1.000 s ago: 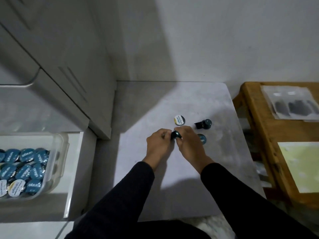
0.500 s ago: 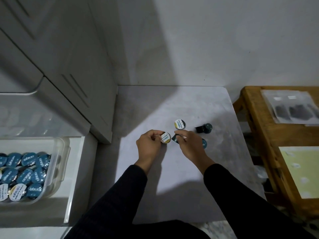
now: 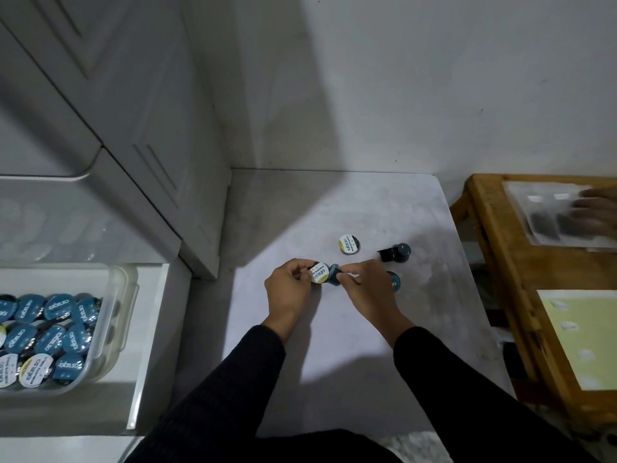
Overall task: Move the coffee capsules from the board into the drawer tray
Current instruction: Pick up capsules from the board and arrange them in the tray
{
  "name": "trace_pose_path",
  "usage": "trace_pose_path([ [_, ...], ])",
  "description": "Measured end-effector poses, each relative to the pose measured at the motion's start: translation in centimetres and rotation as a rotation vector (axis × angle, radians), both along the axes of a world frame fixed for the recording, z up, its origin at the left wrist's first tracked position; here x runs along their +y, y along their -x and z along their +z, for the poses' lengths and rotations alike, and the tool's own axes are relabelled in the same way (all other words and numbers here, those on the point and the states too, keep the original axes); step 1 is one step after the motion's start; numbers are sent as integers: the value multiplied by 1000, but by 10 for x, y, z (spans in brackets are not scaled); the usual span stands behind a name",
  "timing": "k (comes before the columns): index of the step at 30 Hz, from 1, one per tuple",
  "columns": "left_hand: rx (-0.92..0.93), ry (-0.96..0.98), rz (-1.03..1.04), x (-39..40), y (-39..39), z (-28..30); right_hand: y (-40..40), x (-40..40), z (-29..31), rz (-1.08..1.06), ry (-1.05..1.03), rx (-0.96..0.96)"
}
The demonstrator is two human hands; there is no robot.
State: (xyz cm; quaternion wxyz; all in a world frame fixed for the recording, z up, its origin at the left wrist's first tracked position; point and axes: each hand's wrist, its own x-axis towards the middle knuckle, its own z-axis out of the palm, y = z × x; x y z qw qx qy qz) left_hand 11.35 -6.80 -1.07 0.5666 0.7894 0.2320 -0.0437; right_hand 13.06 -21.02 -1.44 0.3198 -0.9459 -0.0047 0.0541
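Observation:
My left hand [image 3: 289,289] grips a white-lidded coffee capsule [image 3: 319,272] above the pale marble board [image 3: 334,362]. Touching it, my right hand [image 3: 365,289] pinches a teal-lidded capsule [image 3: 333,274]. Three more capsules rest on the board: a white-lidded one [image 3: 349,244] just beyond my hands, a teal one lying on its side [image 3: 395,252], and a teal one [image 3: 394,281] half hidden behind my right hand. The clear plastic drawer tray [image 3: 123,295] at the lower left holds several capsules, mostly teal.
A white cabinet [image 3: 110,135] rises above the open drawer [image 3: 148,345]. A wooden table [image 3: 510,295] stands to the right with a yellow sheet [image 3: 581,335] and a plastic packet [image 3: 547,215]; another person's hand [image 3: 597,212] rests on the packet.
My left hand took the white-lidded capsule and my right hand kept the teal one; the two capsules have come together again. Another person's hand appeared on the packet at right.

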Motion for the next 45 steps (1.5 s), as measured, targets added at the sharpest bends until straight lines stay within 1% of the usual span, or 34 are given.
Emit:
trace_pose_path([
  [3,-4,12,-9,0,1,2,2,4,10,36,-8,-62],
  [5,-7,19,-8,0,2,3,2,7,11,11,-34,-27],
  [8,0,27,-12,1,2,3,1,10,11,-11,-16,27],
  [13,17,47,-5,4,1,2,0,12,9,-27,84,30],
  [15,20,57,13,6,1,2,1,13,10,-43,91,35],
  [19,29,67,26,10,3,4,5,12,5,-141,-22,76],
  [23,38,101,53,12,8,7,9,12,5,-295,-290,160],
  [25,45,132,74,12,11,10,12,12,10,-339,-412,191],
  [28,51,192,119,10,14,17,17,11,24,-353,-512,179],
  [33,-64,316,131,10,23,36,31,9,46,-393,-614,106],
  [38,-175,514,210,17,48,65,53,21,82,-421,-819,52],
  [41,-250,616,270,29,72,89,69,38,104,-370,-942,45],
  [45,-339,660,358,62,102,113,90,71,129,-292,-1001,63],
])
